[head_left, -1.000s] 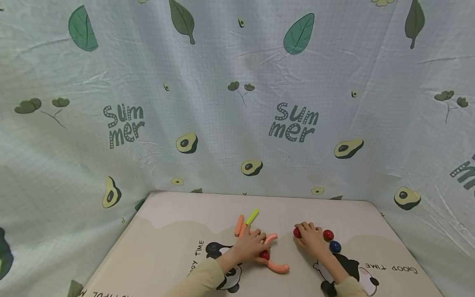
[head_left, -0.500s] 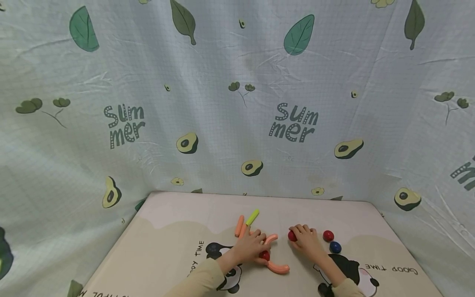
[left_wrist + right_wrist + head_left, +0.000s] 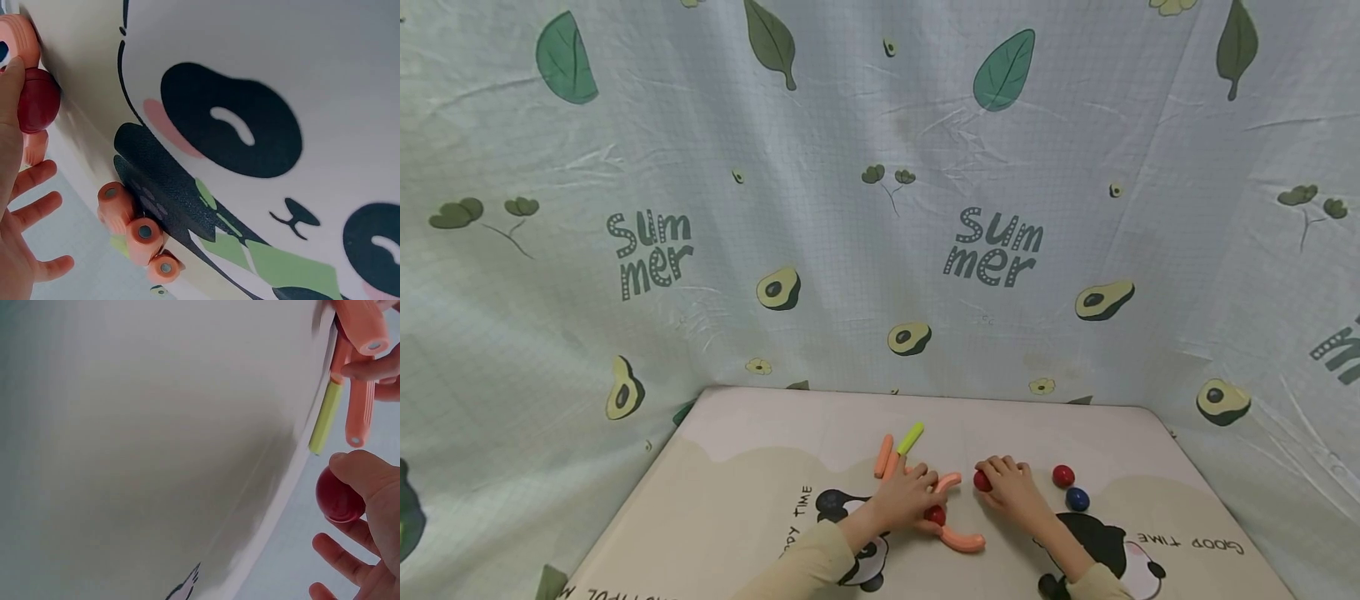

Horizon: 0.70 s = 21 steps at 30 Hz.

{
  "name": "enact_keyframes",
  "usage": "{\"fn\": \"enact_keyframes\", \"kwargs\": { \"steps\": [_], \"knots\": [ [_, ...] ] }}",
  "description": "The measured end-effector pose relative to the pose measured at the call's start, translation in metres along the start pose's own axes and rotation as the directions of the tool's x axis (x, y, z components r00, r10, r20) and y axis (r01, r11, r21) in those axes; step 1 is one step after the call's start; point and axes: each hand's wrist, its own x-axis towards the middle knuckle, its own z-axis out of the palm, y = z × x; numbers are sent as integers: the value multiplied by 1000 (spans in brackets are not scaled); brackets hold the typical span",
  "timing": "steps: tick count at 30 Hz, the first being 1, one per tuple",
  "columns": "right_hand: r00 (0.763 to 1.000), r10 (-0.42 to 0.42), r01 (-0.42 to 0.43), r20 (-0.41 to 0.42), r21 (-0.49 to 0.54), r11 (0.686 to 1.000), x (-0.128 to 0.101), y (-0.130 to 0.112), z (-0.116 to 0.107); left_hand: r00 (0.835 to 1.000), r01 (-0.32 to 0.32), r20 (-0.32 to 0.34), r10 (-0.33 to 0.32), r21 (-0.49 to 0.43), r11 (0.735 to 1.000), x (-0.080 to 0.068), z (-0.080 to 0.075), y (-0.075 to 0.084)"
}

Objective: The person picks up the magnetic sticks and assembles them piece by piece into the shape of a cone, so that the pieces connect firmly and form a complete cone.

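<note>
Pinching a red ball (image 3: 981, 481) between thumb and curled fingers (image 3: 356, 465) of the right hand (image 3: 1011, 490), low over the mat (image 3: 737, 492). Small, hard, smooth, probably light and prone to roll; best gripped across the middle. Left hand (image 3: 904, 497) spread flat on orange sticks (image 3: 951, 537), touching a second red ball (image 3: 935, 516). Lime stick (image 3: 911, 437) and loose red ball (image 3: 1063, 476) and blue ball (image 3: 1077, 499) nearby, nothing blocking.

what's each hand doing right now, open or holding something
Left hand: open, fingers resting on the orange sticks beside a red ball.
Right hand: gripping a red ball.
</note>
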Motion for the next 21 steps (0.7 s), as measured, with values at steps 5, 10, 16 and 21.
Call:
{"fn": "enact_keyframes", "kwargs": {
  "steps": [5,10,16,21],
  "knots": [
    [1000,-7,6,13,18,1000,1,-3,0,1000,1,19,-1,-8,1000,0,2,0],
    [1000,-7,7,15,29,1000,3,-4,1,1000,-1,8,1,-4,1000,1,3,-1],
    [999,-35,35,-14,27,999,4,-6,1,1000,-4,-12,4,13,1000,0,2,-1],
    [998,-55,56,-34,23,998,5,-9,1,1000,-3,-2,3,6,1000,0,3,0]
  ]
}}
